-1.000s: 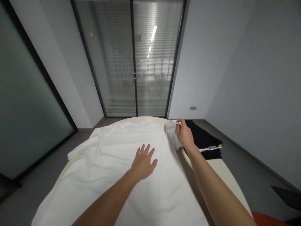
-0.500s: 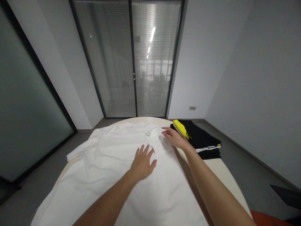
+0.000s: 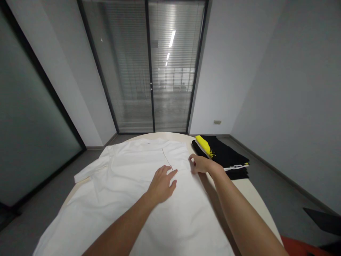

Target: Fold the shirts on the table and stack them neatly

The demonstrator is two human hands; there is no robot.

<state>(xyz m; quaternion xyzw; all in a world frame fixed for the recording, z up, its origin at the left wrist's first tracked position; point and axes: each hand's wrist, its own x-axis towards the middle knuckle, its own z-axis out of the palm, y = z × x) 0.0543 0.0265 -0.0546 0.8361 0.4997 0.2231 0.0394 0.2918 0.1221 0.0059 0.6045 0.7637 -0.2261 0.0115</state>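
Observation:
A white T-shirt (image 3: 128,185) lies spread over a round pale table (image 3: 250,195). Its right sleeve (image 3: 177,156) is folded inward onto the body. My left hand (image 3: 161,183) rests flat on the shirt's middle, fingers stretched out, at the lower corner of the folded sleeve. My right hand (image 3: 202,164) lies on the shirt's right edge just beside the folded sleeve, fingers loosely curled on the cloth and holding nothing that I can see.
A stack of folded black garments (image 3: 226,158) with a yellow patch (image 3: 204,144) lies on the table's far right. The left sleeve (image 3: 89,170) hangs over the table's left rim. Glass doors with blinds stand beyond. Something red shows at the bottom right corner (image 3: 298,247).
My right hand carried the right sleeve inward over the shirt, laid it flat, then drew back to the shirt's right edge. My left hand's fingers have closed together a little.

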